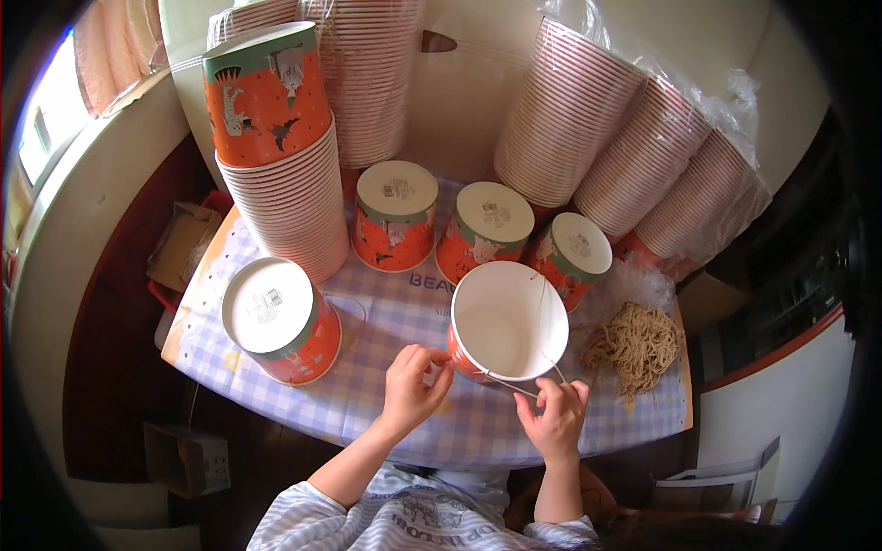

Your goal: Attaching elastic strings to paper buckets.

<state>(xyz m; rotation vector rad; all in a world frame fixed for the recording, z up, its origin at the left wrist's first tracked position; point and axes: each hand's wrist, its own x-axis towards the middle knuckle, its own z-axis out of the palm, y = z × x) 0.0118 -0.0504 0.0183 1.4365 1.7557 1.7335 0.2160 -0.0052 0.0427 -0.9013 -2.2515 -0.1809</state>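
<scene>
A paper bucket [510,321], white inside with an orange printed outside, stands mouth up in front of me. A thin beige cord [511,386] is fixed at its near rim and runs to my right hand [556,418], whose thumb and fingers are closed on it. Another bit of cord crosses the bucket's far right rim. My left hand [413,390] is at the bucket's near left side, fingers curled in a pinch. What it pinches, if anything, is too small to make out. Right of the bucket lies a tangled heap of beige cords [638,347].
Upturned orange buckets [395,216] stand behind, and another upturned bucket [280,317] with a cord loop sits at the left. Tall bucket stacks [285,202] rise at the back left; plastic-wrapped stacks [570,110] lean at the back right. A checked cloth [386,321] covers the table.
</scene>
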